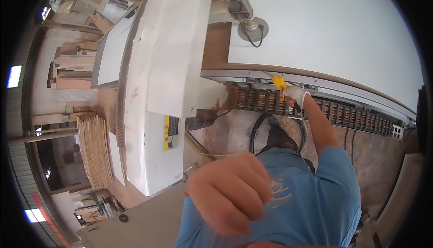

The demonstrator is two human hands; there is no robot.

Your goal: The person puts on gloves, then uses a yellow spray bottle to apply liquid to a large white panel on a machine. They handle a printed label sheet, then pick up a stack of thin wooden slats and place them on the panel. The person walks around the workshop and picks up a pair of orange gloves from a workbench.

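head view | worn on the person's head, left fisheye of a pair | faces down past the blue shirt (311,189) | left grip (230,189) very near the lens, right grip (295,95) farther off | straight edges bow toward a dark round rim

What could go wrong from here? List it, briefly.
The right hand in a white cloth-like glove holds a bright yellow tool close by the long black cable chain; the glove might snag on its links.
A curved black tube runs beside the dark shoe, so a step could catch on it.
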